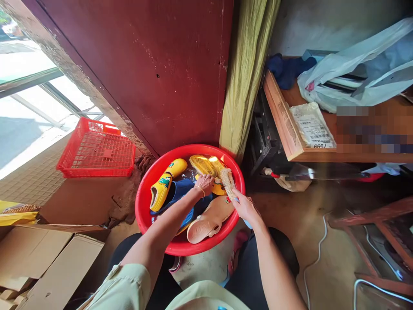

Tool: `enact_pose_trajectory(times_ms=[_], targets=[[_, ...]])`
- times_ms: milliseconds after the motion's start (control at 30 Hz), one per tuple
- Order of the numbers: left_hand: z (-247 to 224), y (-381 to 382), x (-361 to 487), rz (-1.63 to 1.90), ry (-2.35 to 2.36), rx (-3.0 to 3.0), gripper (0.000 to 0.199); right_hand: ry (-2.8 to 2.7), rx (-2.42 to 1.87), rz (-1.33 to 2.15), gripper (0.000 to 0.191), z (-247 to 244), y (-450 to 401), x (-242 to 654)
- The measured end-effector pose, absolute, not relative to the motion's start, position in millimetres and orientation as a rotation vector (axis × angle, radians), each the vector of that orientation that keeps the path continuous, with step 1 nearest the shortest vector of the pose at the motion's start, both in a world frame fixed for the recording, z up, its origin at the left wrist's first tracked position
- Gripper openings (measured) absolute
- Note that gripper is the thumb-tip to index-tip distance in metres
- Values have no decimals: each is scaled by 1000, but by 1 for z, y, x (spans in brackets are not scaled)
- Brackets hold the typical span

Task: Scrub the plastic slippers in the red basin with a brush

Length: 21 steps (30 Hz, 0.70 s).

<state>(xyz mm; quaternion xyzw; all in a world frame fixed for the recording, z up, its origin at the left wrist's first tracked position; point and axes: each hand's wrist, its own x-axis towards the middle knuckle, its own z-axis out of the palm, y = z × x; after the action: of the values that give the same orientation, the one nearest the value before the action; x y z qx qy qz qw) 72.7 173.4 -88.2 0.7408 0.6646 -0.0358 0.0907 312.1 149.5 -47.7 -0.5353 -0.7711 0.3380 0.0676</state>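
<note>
Basin (141, 206) — glossy plastic; brush (228, 184) — rough, bristly; beige clog (214, 213) smooth, matt

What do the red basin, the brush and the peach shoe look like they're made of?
Red basin: probably plastic, glossy, with a smooth, evenly coloured rim. Brush: pale, matte bristles in dense tufts, synthetic or plant fibre, I can't tell which. Peach shoe: likely foam or rubber, with a smooth, satin, moulded-looking surface.

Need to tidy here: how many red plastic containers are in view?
2: the round tub holding footwear, and the lattice basket to its left. Others may be hidden.
</note>
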Motion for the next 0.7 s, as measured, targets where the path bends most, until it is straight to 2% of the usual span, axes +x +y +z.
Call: enact_pose_trajectory(times_ms=[200,367,567,600,700], targets=[[-37,149,49,204,1929,2335,56,-2243,-1622,989,54,-51,152,311],[-7,94,34,161,2119,2351,57,-2253,-1418,937,53,-49,144,301],[-21,38,16,98,2129,2114,95,-2359,-1163,949,56,-60,115,277],[-23,37,14,130,2090,2065,90,-2385,-1122,959,57,-61,109,273],[-28,46,14,222,2067,1856,46,-2479,-1011,1005,56,-61,91,263]])
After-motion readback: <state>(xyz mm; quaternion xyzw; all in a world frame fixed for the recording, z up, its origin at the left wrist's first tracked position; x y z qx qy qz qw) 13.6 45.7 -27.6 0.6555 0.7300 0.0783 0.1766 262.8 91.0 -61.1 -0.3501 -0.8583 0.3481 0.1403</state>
